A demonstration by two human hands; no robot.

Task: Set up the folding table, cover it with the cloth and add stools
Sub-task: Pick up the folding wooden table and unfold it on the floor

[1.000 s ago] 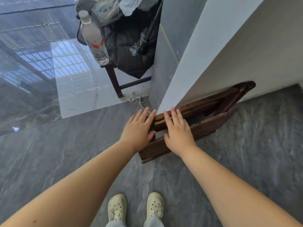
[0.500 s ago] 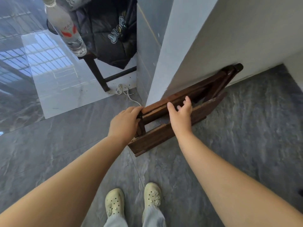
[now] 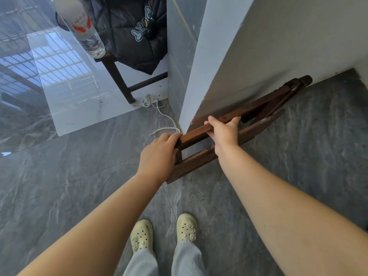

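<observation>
Two hands clamp the folded bench (image 3: 258, 126).
Left hand (image 3: 159, 154) curls over its near end, right hand (image 3: 224, 134) wraps the top rail; it seemingly leans on the wall (image 3: 258, 56).

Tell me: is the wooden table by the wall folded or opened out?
Folded. The folding table leans flat on edge against the wall, legs tucked in; left hand and right hand grip its upper rail.

floor (image 3: 59, 176): grey tile | on it: folding table (image 3: 199, 161), white cord (image 3: 147, 100), chair leg (image 3: 119, 79)
</observation>
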